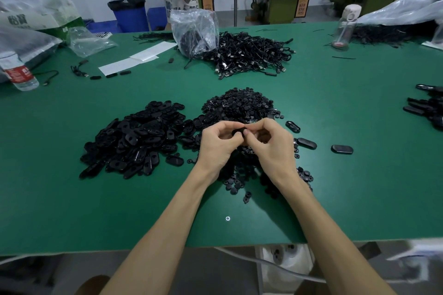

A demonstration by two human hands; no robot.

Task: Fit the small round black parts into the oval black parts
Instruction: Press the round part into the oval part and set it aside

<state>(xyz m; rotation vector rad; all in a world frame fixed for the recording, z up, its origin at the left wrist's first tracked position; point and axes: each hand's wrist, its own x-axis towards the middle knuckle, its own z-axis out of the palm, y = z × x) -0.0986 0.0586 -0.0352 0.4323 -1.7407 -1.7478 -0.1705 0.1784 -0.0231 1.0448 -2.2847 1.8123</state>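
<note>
oval black part [238, 132] in left hand [217, 145] and right hand [271, 146]

Curled fingers of the left hand [217, 145] and right hand [269, 145] hide most of the black part [237, 132] between them.

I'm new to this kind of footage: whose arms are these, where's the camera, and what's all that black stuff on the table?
No machine: a person wears the camera on the head, looking down at their own arms. The left hand and right hand meet and pinch a black piece between them; which kind is hidden. On the green table lie a pile of oval parts at left, a heap of small round parts behind the hands, and cables farther back.
</note>
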